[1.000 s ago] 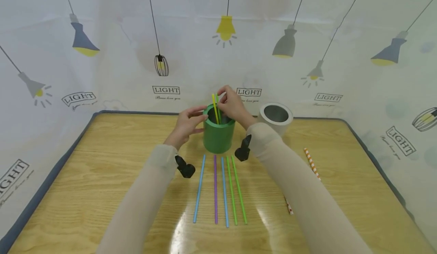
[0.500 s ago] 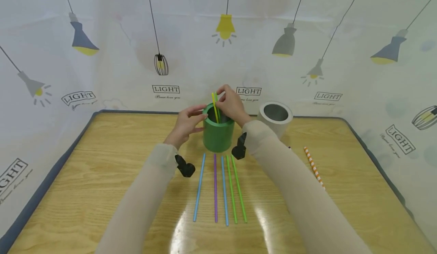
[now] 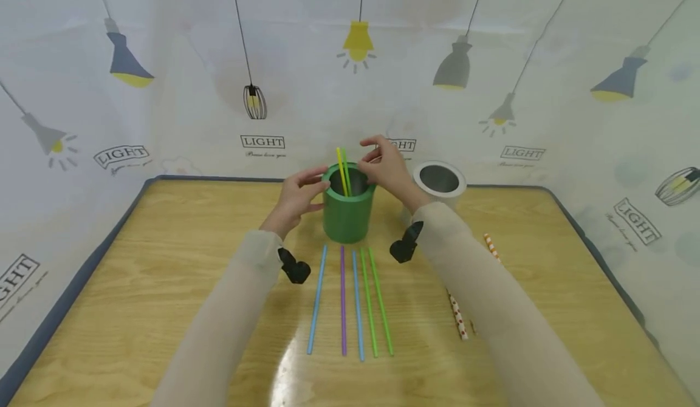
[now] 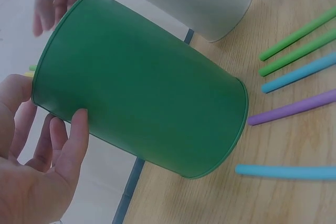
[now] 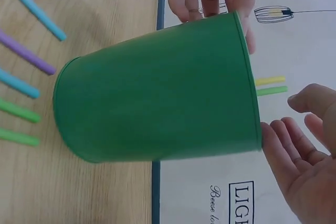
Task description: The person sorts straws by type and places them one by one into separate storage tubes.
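A green cylindrical cup [image 3: 347, 218] stands upright at the back middle of the table. Inside it lean a yellow straw [image 3: 340, 167] and a green straw [image 3: 346, 165], their tops above the rim. My left hand [image 3: 295, 200] grips the cup's left side, thumb at the rim and fingers along the outside wall. On the opposite side my right hand [image 3: 387, 167] is at the rim with nothing in it, fingers loosely bent and apart from the straws. In the right wrist view its fingertips [image 5: 266, 129] are right at the cup's edge.
Before the cup lie a purple straw [image 3: 343, 300], blue straws [image 3: 316, 300] and green straws [image 3: 381, 304]. A white cup [image 3: 442, 195] stands at the back right, partly behind my right arm. Patterned straws [image 3: 458, 316] and an orange-striped straw [image 3: 491, 246] lie right, partly covered by the sleeve.
My right hand has let go of the green straw and moved right to the cup's rim; the straw now leans beside the yellow one. My left hand keeps its place on the cup.
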Action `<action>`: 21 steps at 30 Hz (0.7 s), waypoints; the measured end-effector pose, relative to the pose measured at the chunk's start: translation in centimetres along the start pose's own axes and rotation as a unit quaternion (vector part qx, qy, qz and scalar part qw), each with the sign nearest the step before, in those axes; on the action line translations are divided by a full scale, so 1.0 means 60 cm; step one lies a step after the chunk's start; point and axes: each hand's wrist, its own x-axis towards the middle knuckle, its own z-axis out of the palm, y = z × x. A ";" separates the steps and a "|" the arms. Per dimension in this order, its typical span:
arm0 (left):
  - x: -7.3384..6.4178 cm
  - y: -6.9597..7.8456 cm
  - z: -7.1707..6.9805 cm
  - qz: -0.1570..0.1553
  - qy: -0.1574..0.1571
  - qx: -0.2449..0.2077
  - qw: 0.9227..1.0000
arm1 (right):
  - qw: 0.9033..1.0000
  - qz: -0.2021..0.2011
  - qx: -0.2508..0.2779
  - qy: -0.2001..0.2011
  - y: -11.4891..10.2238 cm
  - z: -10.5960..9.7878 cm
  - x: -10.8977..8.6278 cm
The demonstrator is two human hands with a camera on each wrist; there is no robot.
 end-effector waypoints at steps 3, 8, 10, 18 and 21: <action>-0.003 0.001 0.000 0.003 0.001 0.003 1.000 | 1.000 -0.004 0.015 -0.007 0.008 -0.014 -0.021; -0.007 0.005 -0.002 0.001 0.002 0.006 1.000 | 1.000 -0.003 0.011 -0.020 0.021 -0.029 -0.047; -0.008 0.005 -0.002 -0.002 0.002 0.003 1.000 | 1.000 0.001 0.010 -0.024 0.026 -0.033 -0.059; -0.007 0.001 0.002 -0.002 -0.001 0.006 1.000 | 0.997 0.040 0.029 -0.056 0.059 -0.038 -0.113; -0.008 0.002 0.002 -0.003 0.001 0.006 1.000 | 0.992 0.069 0.029 -0.098 0.097 -0.029 -0.120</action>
